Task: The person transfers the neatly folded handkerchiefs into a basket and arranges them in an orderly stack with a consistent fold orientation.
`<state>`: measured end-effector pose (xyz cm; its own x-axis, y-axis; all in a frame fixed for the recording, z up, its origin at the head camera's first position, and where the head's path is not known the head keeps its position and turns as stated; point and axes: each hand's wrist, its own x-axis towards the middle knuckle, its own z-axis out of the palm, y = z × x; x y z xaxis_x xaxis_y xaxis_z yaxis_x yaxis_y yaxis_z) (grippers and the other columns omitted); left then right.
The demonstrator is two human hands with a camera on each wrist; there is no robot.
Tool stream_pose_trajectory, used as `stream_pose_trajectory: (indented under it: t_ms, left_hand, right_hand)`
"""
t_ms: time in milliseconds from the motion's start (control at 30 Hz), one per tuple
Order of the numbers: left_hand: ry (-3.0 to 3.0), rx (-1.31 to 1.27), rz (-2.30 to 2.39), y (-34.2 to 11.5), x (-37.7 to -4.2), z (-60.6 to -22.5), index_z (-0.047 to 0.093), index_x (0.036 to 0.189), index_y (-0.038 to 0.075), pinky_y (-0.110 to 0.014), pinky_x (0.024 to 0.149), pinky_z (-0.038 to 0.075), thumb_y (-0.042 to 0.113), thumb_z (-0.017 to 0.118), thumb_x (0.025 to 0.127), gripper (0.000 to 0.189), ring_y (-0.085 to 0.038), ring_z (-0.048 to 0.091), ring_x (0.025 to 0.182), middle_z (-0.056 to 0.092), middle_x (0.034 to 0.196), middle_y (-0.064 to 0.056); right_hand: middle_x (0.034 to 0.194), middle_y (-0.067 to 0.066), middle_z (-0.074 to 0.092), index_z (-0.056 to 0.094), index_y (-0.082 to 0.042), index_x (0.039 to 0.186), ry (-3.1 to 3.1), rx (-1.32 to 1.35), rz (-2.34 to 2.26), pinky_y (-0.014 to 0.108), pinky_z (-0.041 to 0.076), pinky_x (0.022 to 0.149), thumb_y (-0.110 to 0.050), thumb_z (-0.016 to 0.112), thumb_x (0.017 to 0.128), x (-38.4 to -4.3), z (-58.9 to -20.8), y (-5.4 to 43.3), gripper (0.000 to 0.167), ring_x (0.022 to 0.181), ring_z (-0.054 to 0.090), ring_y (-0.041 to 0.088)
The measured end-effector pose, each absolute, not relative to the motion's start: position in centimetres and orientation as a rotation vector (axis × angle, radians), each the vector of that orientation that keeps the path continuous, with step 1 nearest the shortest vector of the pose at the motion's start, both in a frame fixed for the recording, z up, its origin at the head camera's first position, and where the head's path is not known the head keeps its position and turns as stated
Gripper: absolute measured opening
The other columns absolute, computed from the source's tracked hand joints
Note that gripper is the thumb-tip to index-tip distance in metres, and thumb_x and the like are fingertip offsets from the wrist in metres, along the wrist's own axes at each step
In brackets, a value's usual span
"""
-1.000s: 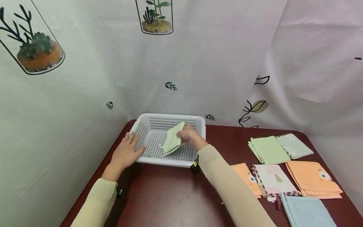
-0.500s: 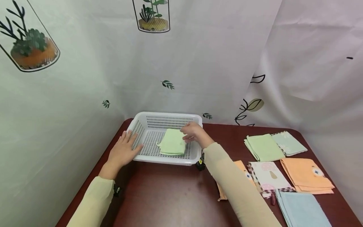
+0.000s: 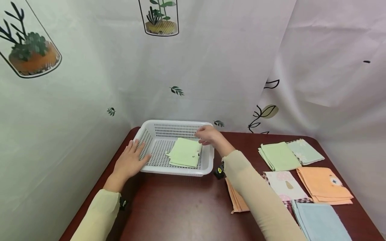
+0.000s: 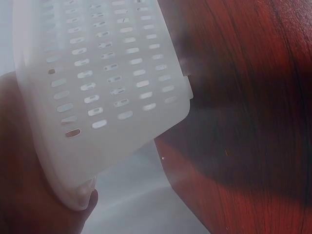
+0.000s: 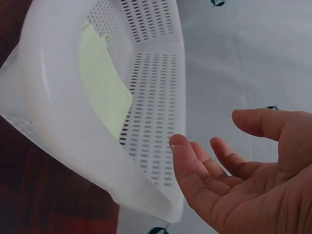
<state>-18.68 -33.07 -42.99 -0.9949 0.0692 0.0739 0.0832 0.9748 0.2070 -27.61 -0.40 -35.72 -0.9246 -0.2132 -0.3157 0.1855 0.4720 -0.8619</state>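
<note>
A pale green folded cloth [image 3: 184, 152] lies flat on the floor of a white perforated plastic basket [image 3: 169, 170], toward its right half. My left hand [image 3: 129, 162] rests on the basket's left rim with its fingers spread. In the left wrist view that hand [image 4: 19, 161] is partly hidden behind the basket wall [image 4: 107, 146]. Above the basket's right side hovers my right hand [image 3: 209, 135], apart from the cloth. The right wrist view shows this hand [image 5: 234, 180] with loosely bent fingers, nothing between them, beside the basket rim [image 5: 53, 87].
Several folded cloths lie on the dark red table [image 3: 178, 207] at right: a green one [image 3: 280, 156], a pale floral one [image 3: 306, 152], an orange one [image 3: 322, 184], a white printed one [image 3: 284, 185] and a blue one [image 3: 321, 221]. Another orange cloth [image 3: 236, 199] is partly under the right sleeve.
My right hand has let go of the green cloth, which now lies flat in the basket, and has drawn back to the right. The left hand has stayed on the rim.
</note>
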Motion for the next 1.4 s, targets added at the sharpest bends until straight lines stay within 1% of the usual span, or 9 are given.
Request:
stream_pose_trajectory:
  t_ms: [133, 333, 500, 733, 867, 1033, 1133, 1267, 1400]
  left_hand:
    - [-3.063, -0.115, -0.321, -33.0, -18.6, -42.8, 0.03, 0.157, 0.0, -0.06, 0.123, 0.012, 0.058, 0.042, 0.102, 0.081, -0.048, 0.006, 0.153, 0.014, 0.165, -0.029]
    - [-3.061, -0.112, -0.329, -32.9, -18.5, -42.8, 0.031, 0.157, 0.0, -0.061, 0.123, 0.012, 0.054, 0.045, 0.102, 0.079, -0.049, 0.007, 0.153, 0.014, 0.165, -0.029]
    - [-3.057, -0.115, -0.343, -32.8, -18.5, -42.9, 0.031, 0.157, 0.0, -0.061, 0.123, 0.012, 0.055, 0.045, 0.102, 0.079, -0.049, 0.006, 0.153, 0.014, 0.165, -0.029]
    - [-3.052, -0.108, -0.34, -33.0, -18.3, -42.9, 0.03, 0.158, 0.002, -0.06, 0.123, 0.012, 0.059, 0.042, 0.102, 0.081, -0.048, 0.006, 0.153, 0.014, 0.165, -0.028]
    - [-3.045, -0.116, -0.341, -33.0, -18.3, -42.9, 0.031, 0.158, 0.002, -0.06, 0.123, 0.012, 0.061, 0.041, 0.101, 0.082, -0.048, 0.006, 0.153, 0.014, 0.165, -0.029]
    - [-3.031, -0.117, -0.336, -33.1, -18.1, -42.9, 0.033, 0.156, 0.0, -0.061, 0.122, 0.013, 0.058, 0.043, 0.102, 0.08, -0.049, 0.008, 0.153, 0.016, 0.164, -0.03]
    - [-3.026, -0.125, -0.337, -33.0, -18.1, -42.9, 0.034, 0.156, 0.0, -0.061, 0.122, 0.013, 0.057, 0.043, 0.102, 0.08, -0.049, 0.009, 0.152, 0.016, 0.164, -0.03]
    - [-3.024, -0.129, -0.341, -32.9, -18.2, -42.9, 0.035, 0.156, 0.0, -0.061, 0.122, 0.013, 0.056, 0.044, 0.102, 0.079, -0.049, 0.009, 0.152, 0.016, 0.164, -0.03]
    - [-3.019, -0.135, -0.341, -32.9, -18.3, -42.9, 0.035, 0.155, 0.0, -0.061, 0.122, 0.013, 0.056, 0.044, 0.102, 0.078, -0.049, 0.009, 0.153, 0.017, 0.164, -0.03]
  right_hand:
    - [0.133, 0.017, 0.06, 0.058, -0.003, 0.133, 2.369, -0.032, -1.414, 0.045, 0.054, 0.1, -0.021, 0.062, 0.1, -27.4, -34.9, 0.2, 0.038, 0.115, 0.066, 0.032]
    - [0.136, 0.017, 0.058, 0.056, -0.004, 0.137, 2.401, -0.085, -1.392, 0.041, 0.056, 0.096, -0.023, 0.063, 0.1, -27.0, -34.1, 1.2, 0.043, 0.117, 0.066, 0.032]
    - [0.138, 0.017, 0.056, 0.054, -0.005, 0.138, 2.404, -0.087, -1.393, 0.043, 0.054, 0.099, -0.023, 0.063, 0.1, -26.6, -33.4, 2.2, 0.043, 0.121, 0.064, 0.033]
    - [0.141, 0.018, 0.054, 0.053, -0.004, 0.139, 2.405, -0.118, -1.418, 0.045, 0.053, 0.101, -0.024, 0.062, 0.1, -26.3, -33.0, 3.8, 0.045, 0.119, 0.063, 0.033]
    - [0.142, 0.019, 0.054, 0.052, -0.002, 0.139, 2.423, -0.128, -1.417, 0.043, 0.054, 0.098, -0.023, 0.061, 0.101, -26.2, -33.0, 4.8, 0.045, 0.119, 0.063, 0.035]
    - [0.138, 0.02, 0.057, 0.052, -0.002, 0.138, 2.462, -0.135, -1.381, 0.041, 0.056, 0.095, -0.024, 0.061, 0.101, -26.1, -33.0, 6.1, 0.044, 0.117, 0.063, 0.035]
    - [0.137, 0.02, 0.057, 0.052, -0.003, 0.137, 2.464, -0.132, -1.377, 0.044, 0.055, 0.096, -0.025, 0.06, 0.101, -26.0, -33.0, 6.8, 0.043, 0.119, 0.062, 0.036]
    - [0.139, 0.022, 0.056, 0.05, -0.001, 0.139, 2.452, -0.154, -1.393, 0.048, 0.053, 0.101, -0.024, 0.06, 0.101, -25.8, -32.9, 7.8, 0.045, 0.123, 0.06, 0.04]
    - [0.137, 0.023, 0.057, 0.051, 0.0, 0.138, 2.463, -0.172, -1.398, 0.05, 0.052, 0.102, -0.024, 0.06, 0.101, -25.6, -32.8, 8.5, 0.045, 0.121, 0.061, 0.039]
